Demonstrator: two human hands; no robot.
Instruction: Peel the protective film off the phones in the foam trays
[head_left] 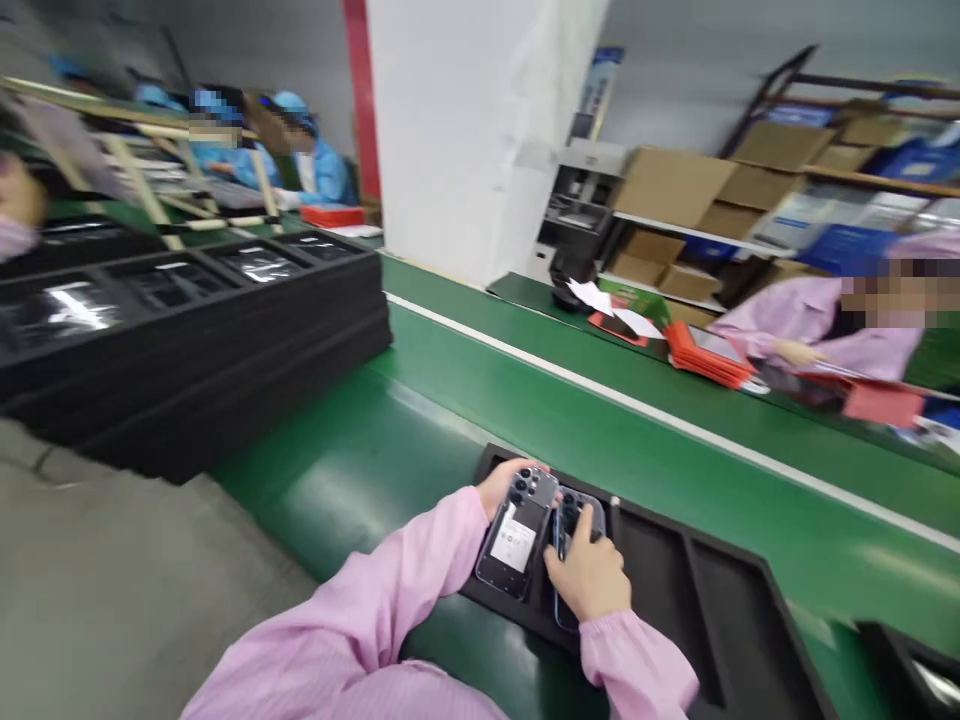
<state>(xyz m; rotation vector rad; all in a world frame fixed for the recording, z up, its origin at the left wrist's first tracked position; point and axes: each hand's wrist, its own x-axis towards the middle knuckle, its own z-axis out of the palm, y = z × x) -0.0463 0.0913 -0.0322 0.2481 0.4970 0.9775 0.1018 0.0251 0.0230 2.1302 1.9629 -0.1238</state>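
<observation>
Clasping a labelled phone [516, 545] near its camera end, the person's left hand [498, 486] has its grip closed on the upper left side, with the back of the phone and its white sticker facing up. The right hand [594, 578] touches a second phone [571, 503] just beside it, index finger laid toward the cameras and thumb by the left edge; whether that grip is clenched around it cannot be told. Both phones are over the left part of a black tray [703, 680], which sits on a green counter [442, 385]. Farther left stands a stack of black trays [300, 335], the top one holding shiny, dark items. Across the counter, a co-worker in pink [787, 305] sits near a red pile [709, 365].
</observation>
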